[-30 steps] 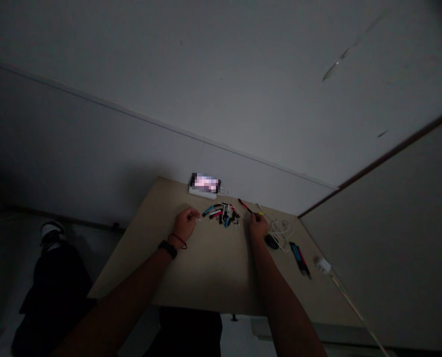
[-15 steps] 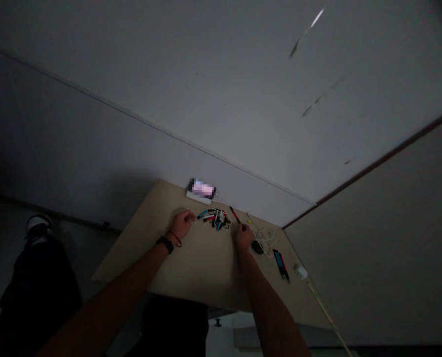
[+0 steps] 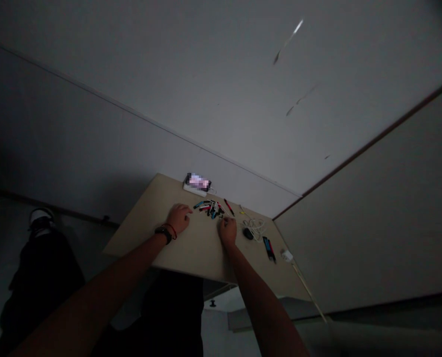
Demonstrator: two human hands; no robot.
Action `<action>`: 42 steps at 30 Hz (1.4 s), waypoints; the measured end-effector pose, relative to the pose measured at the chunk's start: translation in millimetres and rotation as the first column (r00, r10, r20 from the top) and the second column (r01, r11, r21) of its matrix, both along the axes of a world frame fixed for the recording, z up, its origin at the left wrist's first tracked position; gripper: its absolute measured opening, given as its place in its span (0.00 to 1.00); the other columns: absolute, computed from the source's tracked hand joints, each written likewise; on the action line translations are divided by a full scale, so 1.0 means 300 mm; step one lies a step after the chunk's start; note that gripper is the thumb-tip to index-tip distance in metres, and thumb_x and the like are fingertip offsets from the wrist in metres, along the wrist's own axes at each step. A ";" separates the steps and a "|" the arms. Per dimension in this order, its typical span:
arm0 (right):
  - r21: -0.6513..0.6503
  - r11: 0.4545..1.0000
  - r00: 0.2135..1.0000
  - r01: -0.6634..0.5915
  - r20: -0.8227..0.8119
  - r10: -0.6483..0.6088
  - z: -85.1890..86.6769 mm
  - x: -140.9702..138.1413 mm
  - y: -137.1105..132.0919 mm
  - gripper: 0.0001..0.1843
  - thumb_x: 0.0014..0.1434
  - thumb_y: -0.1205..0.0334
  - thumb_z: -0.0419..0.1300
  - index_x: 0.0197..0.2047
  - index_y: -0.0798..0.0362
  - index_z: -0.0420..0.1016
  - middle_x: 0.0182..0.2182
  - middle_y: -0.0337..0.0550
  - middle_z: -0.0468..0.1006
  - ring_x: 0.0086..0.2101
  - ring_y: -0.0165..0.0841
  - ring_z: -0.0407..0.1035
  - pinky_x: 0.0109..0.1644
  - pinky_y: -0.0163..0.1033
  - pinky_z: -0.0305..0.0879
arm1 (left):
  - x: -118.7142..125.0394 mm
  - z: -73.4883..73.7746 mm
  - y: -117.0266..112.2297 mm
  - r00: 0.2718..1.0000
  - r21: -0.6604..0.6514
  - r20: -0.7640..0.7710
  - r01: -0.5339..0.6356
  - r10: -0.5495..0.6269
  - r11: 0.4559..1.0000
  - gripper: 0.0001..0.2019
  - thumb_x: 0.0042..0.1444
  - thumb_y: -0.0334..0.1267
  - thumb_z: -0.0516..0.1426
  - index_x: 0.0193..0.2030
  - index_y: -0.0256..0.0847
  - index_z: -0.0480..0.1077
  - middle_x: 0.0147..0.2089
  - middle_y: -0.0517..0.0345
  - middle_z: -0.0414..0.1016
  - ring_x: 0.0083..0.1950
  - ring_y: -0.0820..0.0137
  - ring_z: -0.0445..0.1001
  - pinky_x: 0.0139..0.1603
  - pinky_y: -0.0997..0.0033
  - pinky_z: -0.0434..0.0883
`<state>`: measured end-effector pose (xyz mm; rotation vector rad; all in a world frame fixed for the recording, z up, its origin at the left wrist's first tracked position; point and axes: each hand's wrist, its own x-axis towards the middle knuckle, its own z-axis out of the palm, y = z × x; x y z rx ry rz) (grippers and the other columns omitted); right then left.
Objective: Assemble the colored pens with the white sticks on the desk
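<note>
A small pile of pens and markers point(image 3: 210, 208) lies on a beige table point(image 3: 191, 248). My left hand point(image 3: 178, 216) rests on the table just left of the pile, fingers curled; a dark watch and a red band circle its wrist. My right hand point(image 3: 227, 230) sits just right of the pile with fingers closed. Whether either hand holds anything is too small and dark to make out. A red pen point(image 3: 228, 207) lies apart from the pile, beyond my right hand.
A white block with a blurred item on it point(image 3: 196, 184) sits at the table's far edge. A dark round object point(image 3: 247, 233), white cable point(image 3: 257, 226), two pens point(image 3: 269, 248) and a white plug point(image 3: 286, 256) lie to the right. Walls close in behind and right.
My right hand has moved left, from beside the white cable to the right edge of the pen pile. The left hand stays beside the pile. The camera view has shifted.
</note>
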<state>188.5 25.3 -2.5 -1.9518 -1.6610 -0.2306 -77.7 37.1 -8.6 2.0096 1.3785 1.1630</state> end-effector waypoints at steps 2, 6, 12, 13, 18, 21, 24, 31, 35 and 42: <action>-0.018 0.999 0.999 -0.042 0.031 0.043 -0.002 -0.031 -0.021 0.17 0.65 0.59 0.50 0.45 0.57 0.78 0.45 0.57 0.76 0.47 0.42 0.70 0.53 0.42 0.64 | -0.005 0.003 -0.029 0.983 0.014 -0.183 -0.015 0.017 1.000 0.20 0.51 0.27 0.55 0.50 0.41 0.79 0.60 0.46 0.74 0.64 0.56 0.68 0.68 0.53 0.62; -0.052 0.993 0.991 -0.104 0.074 0.108 -0.002 -0.096 -0.065 0.14 0.64 0.60 0.52 0.44 0.56 0.78 0.46 0.56 0.75 0.49 0.42 0.68 0.55 0.42 0.62 | -0.018 0.011 -0.090 0.925 0.006 -0.378 -0.044 0.043 0.999 0.22 0.57 0.34 0.55 0.58 0.41 0.75 0.67 0.46 0.68 0.69 0.53 0.61 0.69 0.51 0.59; -0.179 0.979 0.968 -0.097 0.213 0.135 0.007 -0.179 -0.126 0.14 0.67 0.62 0.52 0.47 0.55 0.77 0.47 0.55 0.74 0.49 0.41 0.67 0.55 0.41 0.61 | -0.050 0.011 -0.163 0.875 0.004 -0.482 -0.037 0.035 0.999 0.23 0.61 0.40 0.52 0.62 0.43 0.71 0.70 0.46 0.65 0.72 0.51 0.59 0.70 0.49 0.56; -0.185 0.978 0.967 -0.101 0.214 0.140 0.009 -0.189 -0.133 0.14 0.67 0.62 0.52 0.47 0.55 0.77 0.47 0.54 0.75 0.49 0.41 0.67 0.55 0.40 0.61 | -0.057 0.009 -0.173 0.868 0.001 -0.496 -0.035 0.031 0.999 0.24 0.61 0.41 0.52 0.63 0.42 0.71 0.70 0.45 0.64 0.72 0.50 0.58 0.70 0.49 0.56; -0.204 0.973 0.965 -0.110 0.211 0.153 0.018 -0.221 -0.154 0.15 0.68 0.62 0.51 0.49 0.57 0.76 0.47 0.55 0.75 0.50 0.41 0.67 0.54 0.41 0.61 | -0.085 -0.002 -0.216 0.853 -0.015 -0.522 -0.025 0.014 1.000 0.25 0.63 0.44 0.50 0.65 0.42 0.67 0.72 0.44 0.61 0.73 0.50 0.57 0.70 0.47 0.53; -0.216 0.969 0.966 -0.117 0.204 0.162 0.030 -0.231 -0.159 0.16 0.68 0.62 0.50 0.49 0.58 0.76 0.46 0.57 0.75 0.49 0.42 0.66 0.54 0.43 0.62 | -0.094 -0.008 -0.230 0.859 -0.005 -0.512 -0.025 0.019 1.000 0.25 0.63 0.44 0.51 0.65 0.43 0.67 0.72 0.44 0.61 0.73 0.50 0.56 0.70 0.46 0.53; -0.229 0.965 0.965 -0.129 0.195 0.175 0.042 -0.236 -0.160 0.16 0.68 0.61 0.50 0.50 0.58 0.76 0.47 0.58 0.75 0.50 0.43 0.66 0.54 0.44 0.62 | -0.094 -0.014 -0.232 0.864 0.010 -0.503 -0.033 0.033 0.999 0.25 0.62 0.44 0.52 0.65 0.44 0.68 0.72 0.44 0.61 0.73 0.50 0.57 0.70 0.45 0.53; -0.236 0.964 0.964 -0.126 0.199 0.175 0.046 -0.258 -0.121 0.16 0.68 0.61 0.50 0.50 0.57 0.76 0.50 0.58 0.73 0.51 0.44 0.64 0.56 0.46 0.62 | -0.080 -0.011 -0.164 0.834 -0.025 -0.552 -0.010 -0.005 1.000 0.28 0.63 0.48 0.52 0.68 0.44 0.65 0.74 0.43 0.57 0.74 0.46 0.53 0.71 0.39 0.49; -0.234 0.964 0.968 -0.129 0.180 0.174 0.044 -0.286 -0.085 0.16 0.68 0.60 0.50 0.50 0.57 0.76 0.50 0.58 0.73 0.52 0.45 0.64 0.55 0.46 0.62 | -0.069 -0.001 -0.081 0.808 -0.048 -0.588 0.011 -0.037 0.999 0.28 0.63 0.48 0.52 0.69 0.46 0.63 0.75 0.45 0.56 0.74 0.47 0.53 0.71 0.38 0.49; -0.255 0.954 0.969 -0.160 0.144 0.201 0.053 -0.329 -0.033 0.17 0.68 0.59 0.50 0.52 0.57 0.75 0.53 0.59 0.71 0.52 0.46 0.63 0.56 0.47 0.62 | -0.037 0.012 0.056 0.828 -0.006 -0.556 0.086 -0.074 0.996 0.26 0.65 0.45 0.51 0.69 0.43 0.61 0.71 0.45 0.63 0.72 0.52 0.58 0.71 0.45 0.53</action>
